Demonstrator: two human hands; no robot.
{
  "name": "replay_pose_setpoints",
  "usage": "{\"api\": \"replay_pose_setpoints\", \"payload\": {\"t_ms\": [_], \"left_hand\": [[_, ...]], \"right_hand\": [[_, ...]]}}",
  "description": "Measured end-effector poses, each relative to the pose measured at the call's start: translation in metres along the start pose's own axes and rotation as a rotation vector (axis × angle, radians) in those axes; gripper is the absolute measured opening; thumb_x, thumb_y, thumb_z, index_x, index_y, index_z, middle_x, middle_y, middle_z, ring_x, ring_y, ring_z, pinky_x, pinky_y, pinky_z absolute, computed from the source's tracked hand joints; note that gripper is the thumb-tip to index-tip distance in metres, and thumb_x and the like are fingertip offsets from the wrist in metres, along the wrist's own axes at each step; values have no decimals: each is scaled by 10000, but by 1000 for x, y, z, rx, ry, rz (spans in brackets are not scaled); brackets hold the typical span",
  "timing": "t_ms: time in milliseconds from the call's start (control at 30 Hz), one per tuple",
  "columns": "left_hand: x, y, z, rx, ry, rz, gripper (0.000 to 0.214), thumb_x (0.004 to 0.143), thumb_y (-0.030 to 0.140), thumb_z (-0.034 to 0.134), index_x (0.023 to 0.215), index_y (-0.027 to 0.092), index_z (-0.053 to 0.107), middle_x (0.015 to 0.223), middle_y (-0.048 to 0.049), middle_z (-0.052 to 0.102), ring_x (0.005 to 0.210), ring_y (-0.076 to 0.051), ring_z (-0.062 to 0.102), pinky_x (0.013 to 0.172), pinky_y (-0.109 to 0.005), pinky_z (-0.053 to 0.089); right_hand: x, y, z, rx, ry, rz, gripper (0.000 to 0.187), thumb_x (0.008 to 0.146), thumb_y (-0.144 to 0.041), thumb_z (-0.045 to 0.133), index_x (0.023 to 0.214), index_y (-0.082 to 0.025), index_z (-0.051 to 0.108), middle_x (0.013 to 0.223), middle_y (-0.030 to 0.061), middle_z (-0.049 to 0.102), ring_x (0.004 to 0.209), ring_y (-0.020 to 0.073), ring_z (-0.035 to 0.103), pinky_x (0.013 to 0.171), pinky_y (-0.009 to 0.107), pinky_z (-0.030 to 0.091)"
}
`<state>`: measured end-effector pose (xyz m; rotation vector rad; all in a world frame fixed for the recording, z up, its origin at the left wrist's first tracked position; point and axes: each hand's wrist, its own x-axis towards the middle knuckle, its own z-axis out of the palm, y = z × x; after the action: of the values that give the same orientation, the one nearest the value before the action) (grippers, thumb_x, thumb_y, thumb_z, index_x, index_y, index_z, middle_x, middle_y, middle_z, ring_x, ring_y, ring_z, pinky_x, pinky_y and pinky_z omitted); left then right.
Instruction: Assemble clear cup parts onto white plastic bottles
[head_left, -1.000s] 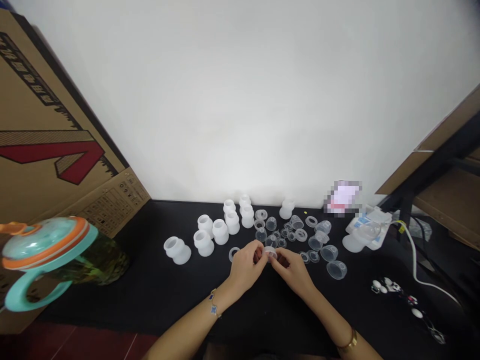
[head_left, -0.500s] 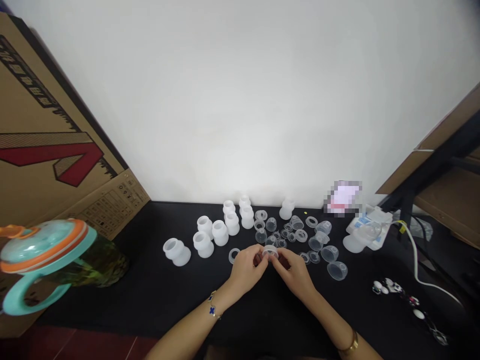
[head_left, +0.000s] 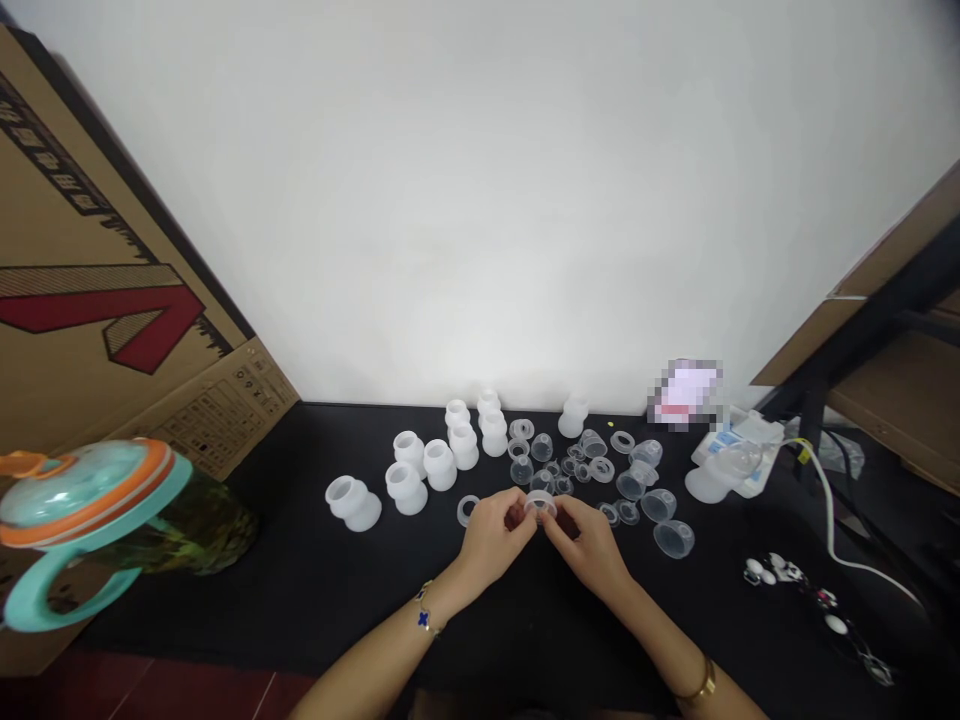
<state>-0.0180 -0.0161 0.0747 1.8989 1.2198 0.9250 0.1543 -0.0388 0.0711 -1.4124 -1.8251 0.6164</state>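
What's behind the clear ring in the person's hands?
Small clear cups and rings stand behind the ring on the black table; anything under the left hand and right hand is covered.

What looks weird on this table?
The weirdest thing is the blocky, blurry patch by the wall, at the right end of the black tabletop. It's pixelated, so you can't tell what's there. The clear cups and rings nearby are scattered messily, but none look broken from here.
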Motion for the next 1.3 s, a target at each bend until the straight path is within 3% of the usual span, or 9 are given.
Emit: {"api": "replay_pose_setpoints", "payload": {"t_ms": [1300], "left_hand": [[0, 1, 1, 43, 12, -3, 237, 821, 233, 577, 623, 194, 452, 596, 49, 487, 574, -119, 473, 556, -230, 301]], "right_hand": [[0, 3, 3, -2, -18, -12, 245, 945, -354, 522, 774, -201, 609, 655, -6, 590, 576, 152, 540, 537, 257, 365]]}}
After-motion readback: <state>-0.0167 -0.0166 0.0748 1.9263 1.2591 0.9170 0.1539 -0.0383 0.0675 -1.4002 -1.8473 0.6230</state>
